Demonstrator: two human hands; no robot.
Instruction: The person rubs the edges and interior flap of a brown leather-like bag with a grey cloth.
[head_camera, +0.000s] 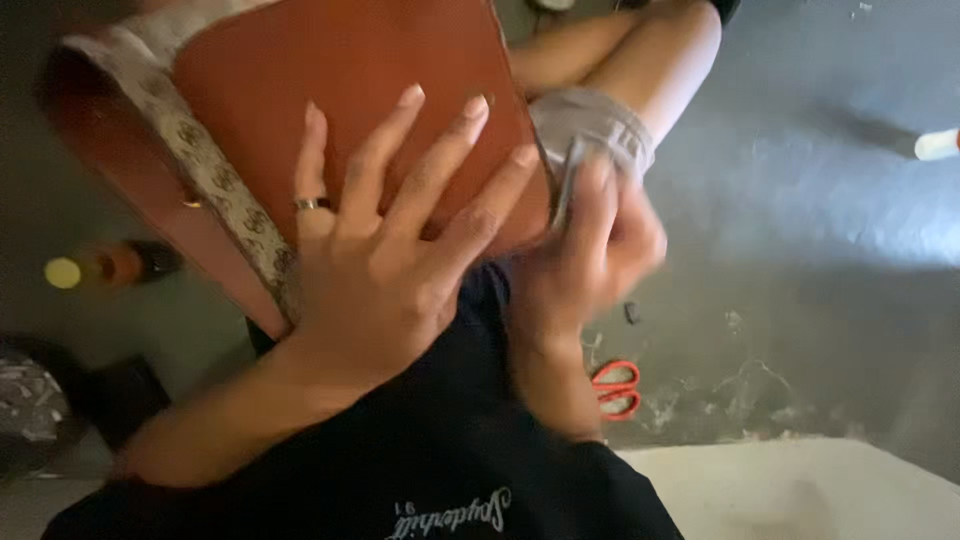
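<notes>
A reddish-brown leather bag with a patterned beige side panel rests on my lap. My left hand, with a ring on one finger, lies flat on the bag's face, fingers spread. My right hand, blurred, grips a grey cloth against the bag's right edge. My bare knee shows beyond the cloth.
Red-handled scissors lie on the grey concrete floor below my right hand. A dark bottle with a yellow cap lies at the left. A white object sits at the right edge. A pale surface fills the bottom right.
</notes>
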